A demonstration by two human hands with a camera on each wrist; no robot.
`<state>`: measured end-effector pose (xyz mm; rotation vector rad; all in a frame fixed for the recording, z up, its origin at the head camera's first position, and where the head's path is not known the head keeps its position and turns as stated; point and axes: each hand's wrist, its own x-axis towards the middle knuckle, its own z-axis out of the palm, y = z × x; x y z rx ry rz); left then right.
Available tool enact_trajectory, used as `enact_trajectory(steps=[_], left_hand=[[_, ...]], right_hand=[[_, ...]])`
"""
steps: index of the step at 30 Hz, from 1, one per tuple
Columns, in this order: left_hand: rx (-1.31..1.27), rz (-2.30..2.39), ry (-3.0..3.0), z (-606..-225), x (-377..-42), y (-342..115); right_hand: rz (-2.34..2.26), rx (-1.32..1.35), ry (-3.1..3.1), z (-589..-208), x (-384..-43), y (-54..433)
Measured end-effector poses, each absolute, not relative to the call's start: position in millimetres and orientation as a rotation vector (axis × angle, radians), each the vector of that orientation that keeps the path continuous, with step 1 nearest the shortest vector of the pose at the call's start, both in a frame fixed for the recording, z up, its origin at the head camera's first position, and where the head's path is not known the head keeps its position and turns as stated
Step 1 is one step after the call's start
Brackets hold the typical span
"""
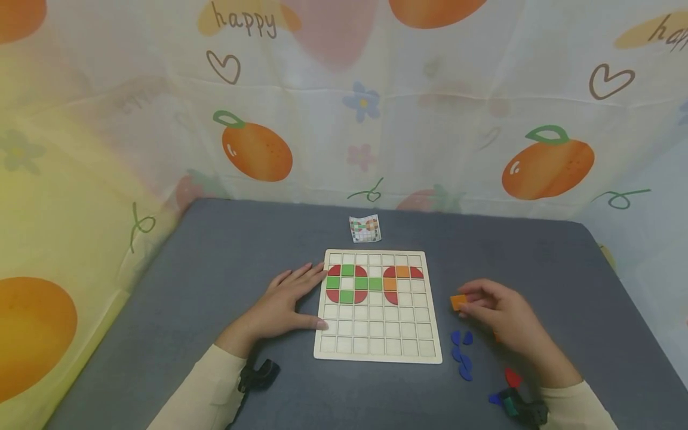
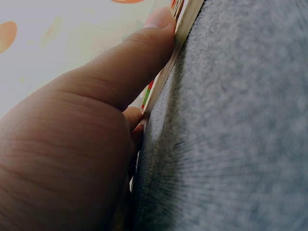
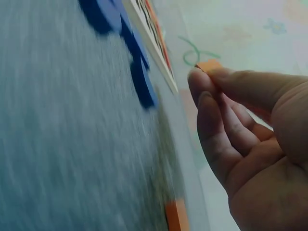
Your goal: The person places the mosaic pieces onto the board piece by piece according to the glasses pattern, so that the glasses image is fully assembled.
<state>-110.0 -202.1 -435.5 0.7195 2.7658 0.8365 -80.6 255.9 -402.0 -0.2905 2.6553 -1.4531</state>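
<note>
A pale wooden grid board (image 1: 376, 328) lies on the grey table with red, green and orange pieces set in its upper cells. My left hand (image 1: 285, 304) rests at the board's left edge, fingers extended, thumb touching the lower left side; the left wrist view shows the thumb (image 2: 139, 53) against the rim. To the right of the board, my right hand (image 1: 500, 310) pinches an orange square tile (image 1: 458, 302) between thumb and fingertips. In the right wrist view this tile (image 3: 209, 65) is held above the table, partly covered by the thumb.
Several blue pieces (image 1: 461, 355) lie right of the board. A red piece (image 1: 513, 377) sits nearer the right wrist, and another orange piece (image 3: 177, 215) lies on the table below the right hand. A small printed pattern card (image 1: 365, 229) lies behind the board.
</note>
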Motion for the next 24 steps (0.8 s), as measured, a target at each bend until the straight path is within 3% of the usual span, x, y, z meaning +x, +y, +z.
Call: enact_trajectory(steps=[24], left_hand=[[0.719,0.838,2.758,-434,-110,-202]], right_hand=[[-1.601,-0.292,2.508,-407,-97,186]])
